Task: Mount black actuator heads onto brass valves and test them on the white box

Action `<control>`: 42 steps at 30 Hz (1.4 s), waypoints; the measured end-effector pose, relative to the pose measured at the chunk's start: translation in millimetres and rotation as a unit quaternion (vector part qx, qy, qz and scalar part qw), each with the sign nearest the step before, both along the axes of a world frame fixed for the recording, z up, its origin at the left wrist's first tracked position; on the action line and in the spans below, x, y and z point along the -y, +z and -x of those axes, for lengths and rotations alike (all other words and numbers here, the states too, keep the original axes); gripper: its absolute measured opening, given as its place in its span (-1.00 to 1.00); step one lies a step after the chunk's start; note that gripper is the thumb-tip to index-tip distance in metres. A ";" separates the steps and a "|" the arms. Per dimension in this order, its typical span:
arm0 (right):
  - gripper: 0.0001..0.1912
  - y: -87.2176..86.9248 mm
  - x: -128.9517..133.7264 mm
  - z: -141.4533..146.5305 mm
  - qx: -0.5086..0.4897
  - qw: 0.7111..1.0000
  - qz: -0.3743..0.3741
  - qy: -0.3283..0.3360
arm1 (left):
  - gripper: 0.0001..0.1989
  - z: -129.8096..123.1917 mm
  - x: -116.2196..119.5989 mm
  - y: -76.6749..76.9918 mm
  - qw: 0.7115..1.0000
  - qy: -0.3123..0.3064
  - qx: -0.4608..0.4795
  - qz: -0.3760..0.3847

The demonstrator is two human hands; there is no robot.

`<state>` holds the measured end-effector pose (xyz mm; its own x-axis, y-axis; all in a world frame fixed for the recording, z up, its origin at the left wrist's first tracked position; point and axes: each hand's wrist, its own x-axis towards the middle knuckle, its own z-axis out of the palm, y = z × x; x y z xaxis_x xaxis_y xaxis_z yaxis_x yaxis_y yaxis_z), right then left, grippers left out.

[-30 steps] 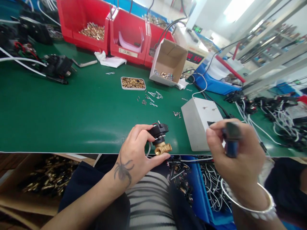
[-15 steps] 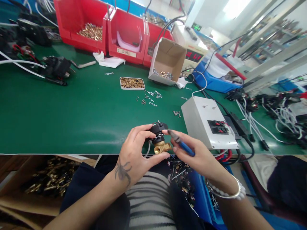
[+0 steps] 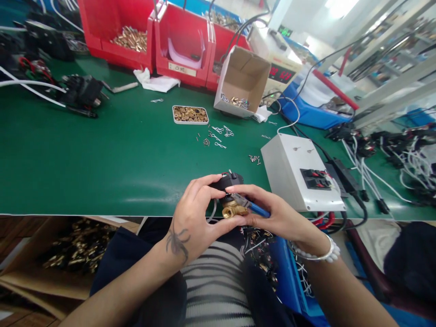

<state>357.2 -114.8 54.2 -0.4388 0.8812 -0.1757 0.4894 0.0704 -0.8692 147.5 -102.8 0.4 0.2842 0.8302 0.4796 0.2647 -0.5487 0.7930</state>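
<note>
My left hand (image 3: 194, 209) is closed around a motorized valve, its fingers on the black housing and its thumb under the brass valve body (image 3: 232, 210). The black housing (image 3: 230, 180) sits on top, with a grey cable hanging behind. In my right hand (image 3: 272, 211) is a pair of blue-handled pliers (image 3: 259, 210), with the metal end against the valve between housing and brass body. My right fingertips also touch the housing. Fingers hide the exact spot where the jaws meet the valve.
Spring clips (image 3: 218, 136) and small pins (image 3: 254, 159) lie on the green table (image 3: 85, 168). Behind them stand a white tray of brass parts (image 3: 190, 115), a cardboard box (image 3: 243, 77) and red bins (image 3: 182, 68). A grey switch box (image 3: 289, 172) is to the right.
The pliers have moved left and down onto the valve, their metal end now between housing and brass body. My right hand has closed in on my left.
</note>
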 end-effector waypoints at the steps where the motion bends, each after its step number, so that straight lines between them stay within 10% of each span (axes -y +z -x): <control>1: -0.49 -0.2 -0.3 -0.2 0.000 1.000 0.000 -0.001 | -0.66 -0.3 -0.1 -0.1 1.000 0.002 0.001 -0.004; 12: -0.52 16.9 12.8 0.1 0.048 0.987 -0.100 -0.113 | -0.67 1.1 -2.1 3.1 1.000 -0.004 0.004 0.017; 16: -0.86 28.5 23.6 0.3 0.191 0.879 -0.341 -0.273 | -0.65 0.6 -1.4 1.3 1.000 -0.001 0.010 0.018; 22: -0.80 32.3 25.2 -5.6 0.341 0.878 -0.327 -0.074 | -0.65 0.8 -0.6 1.3 1.000 0.003 0.007 0.021; 27: -0.86 30.9 30.2 -1.2 0.275 0.794 -0.440 -0.318 | -0.65 0.2 -1.7 0.4 1.000 0.004 0.014 0.025; 32: -0.78 22.8 23.0 -4.3 0.363 0.876 -0.313 -0.057 | -0.64 0.6 -1.5 0.8 1.000 0.005 0.015 0.015; 37: -0.82 24.7 23.2 -3.7 0.293 0.821 -0.419 -0.252 | -0.65 1.7 -0.4 2.2 1.000 0.006 0.010 0.026; 42: -0.77 23.9 22.0 -3.0 0.374 0.869 -0.320 -0.052 | -0.65 1.5 -0.5 1.3 1.000 0.007 0.011 0.028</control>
